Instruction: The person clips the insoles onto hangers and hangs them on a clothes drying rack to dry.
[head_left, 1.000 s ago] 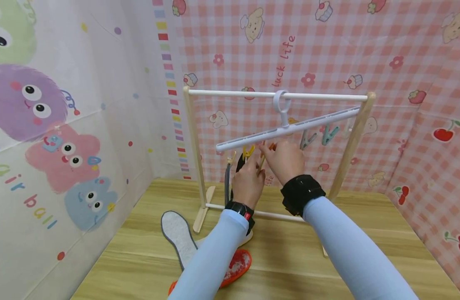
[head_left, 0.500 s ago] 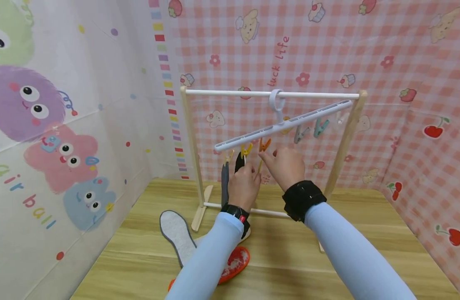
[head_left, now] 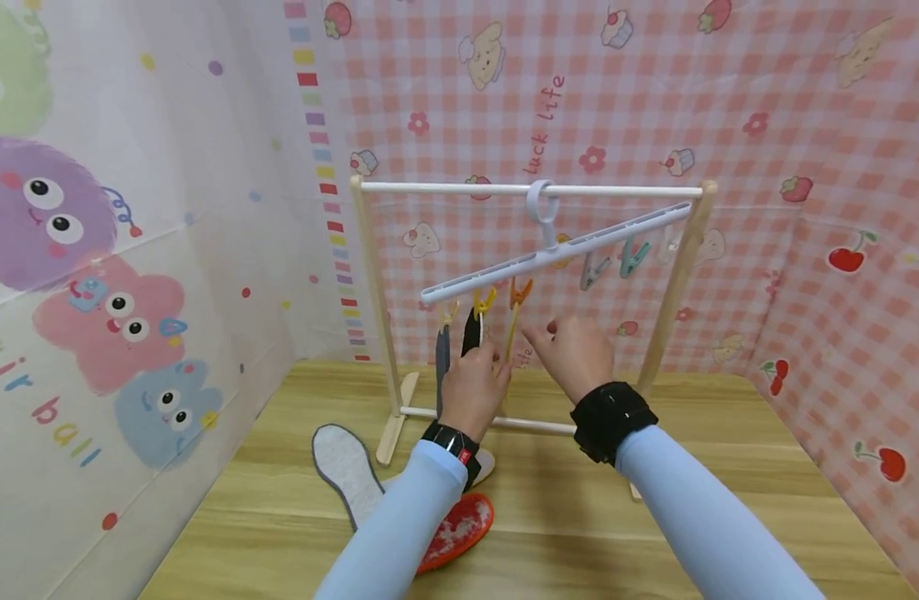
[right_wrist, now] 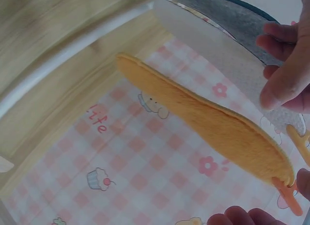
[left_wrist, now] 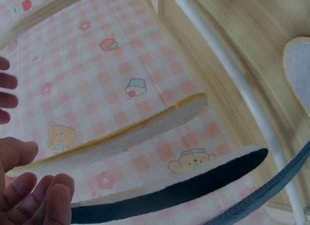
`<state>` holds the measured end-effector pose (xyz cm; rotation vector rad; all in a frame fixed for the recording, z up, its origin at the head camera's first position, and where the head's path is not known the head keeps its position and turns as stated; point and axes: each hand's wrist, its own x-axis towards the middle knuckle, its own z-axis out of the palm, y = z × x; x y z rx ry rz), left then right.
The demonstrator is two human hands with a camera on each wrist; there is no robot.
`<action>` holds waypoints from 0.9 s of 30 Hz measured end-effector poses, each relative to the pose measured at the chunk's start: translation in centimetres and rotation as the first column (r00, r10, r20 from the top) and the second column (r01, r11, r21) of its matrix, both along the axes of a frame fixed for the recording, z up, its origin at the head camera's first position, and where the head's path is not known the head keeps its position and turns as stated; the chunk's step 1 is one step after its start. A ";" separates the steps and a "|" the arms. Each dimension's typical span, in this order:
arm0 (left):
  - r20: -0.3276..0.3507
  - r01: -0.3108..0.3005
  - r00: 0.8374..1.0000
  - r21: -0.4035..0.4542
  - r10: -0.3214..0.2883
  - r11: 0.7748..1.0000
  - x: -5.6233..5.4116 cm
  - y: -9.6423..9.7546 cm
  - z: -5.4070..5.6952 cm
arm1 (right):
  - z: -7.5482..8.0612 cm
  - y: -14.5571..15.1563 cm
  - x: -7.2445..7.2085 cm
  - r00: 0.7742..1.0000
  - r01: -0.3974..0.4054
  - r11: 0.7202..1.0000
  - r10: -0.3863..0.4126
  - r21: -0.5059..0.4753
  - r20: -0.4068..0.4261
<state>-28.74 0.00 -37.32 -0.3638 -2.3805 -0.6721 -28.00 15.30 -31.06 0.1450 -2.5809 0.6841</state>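
A yellow-orange insole (right_wrist: 208, 118) hangs from an orange clip (head_left: 521, 292) under the pale hanger (head_left: 549, 254). Just left of it is my left hand (head_left: 476, 379), its fingers loosely bent with nothing held, in front of the other hanging insoles. My right hand (head_left: 575, 358) stays in the air to the right of the orange clip, apart from it, and grips nothing. A black-and-white insole (left_wrist: 174, 196) hangs by a yellow clip (head_left: 485, 302), and a grey one (head_left: 442, 367) by a cream clip (head_left: 450, 313).
A grey clip (head_left: 594, 272) and a green clip (head_left: 634, 258) hang on the hanger's higher right side. The hanger tilts down to the left on the rack's white rod (head_left: 444, 189). On the table lie a grey insole (head_left: 347, 467) and a red-edged one (head_left: 462, 529).
My right hand has let go of the orange clip and moved down and away to the right. My left hand has moved lower, leaving the insole hanging by the clip.
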 end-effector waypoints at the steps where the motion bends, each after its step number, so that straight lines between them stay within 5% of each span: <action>1: 0.008 0.009 1.000 -0.007 -0.009 1.000 0.1 -0.1 -0.1 | -0.2 0.1 0.0 1.000 0.000 1.000 0.000 0.005 0.002; 15: 0.113 0.082 0.991 -0.116 -0.069 0.990 1.1 -1.2 0.2 | -2.8 2.3 1.2 0.995 0.006 0.999 -0.010 0.045 0.101; 27: 0.294 0.127 0.953 -0.167 -0.074 0.978 2.1 -2.0 0.2 | -5.4 3.5 2.9 0.980 0.014 0.998 -0.027 0.066 0.199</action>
